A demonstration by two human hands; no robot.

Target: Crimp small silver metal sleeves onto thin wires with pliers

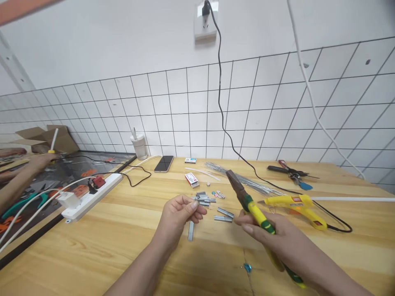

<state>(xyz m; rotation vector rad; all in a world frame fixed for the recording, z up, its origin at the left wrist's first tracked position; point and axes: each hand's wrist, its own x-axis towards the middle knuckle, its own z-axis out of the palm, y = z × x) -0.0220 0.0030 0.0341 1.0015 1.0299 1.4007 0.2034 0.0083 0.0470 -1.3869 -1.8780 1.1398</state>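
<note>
My right hand [274, 236] is wrapped round the yellow-and-green handles of a pair of pliers [257, 211], whose dark metal jaws point up and to the left. The fingertips of my left hand [180, 211] are pinched together; whatever is between them is too small to make out. Just beyond those fingers lies a small pile of staple strips [203, 199]. One staple strip [190, 231] rests to the near side of the pile, and two more staple strips [224, 218] lie between my hands. Below the pliers sits a small blue piece with thin wires [247, 268].
A yellow glue gun [298, 205] lies at the right, near black-handled tools [290, 172]. Thin metal rods [247, 179], a small box [191, 180] and a phone [164, 164] lie farther back. At left are a power strip [89, 197] and another person's arm [24, 174].
</note>
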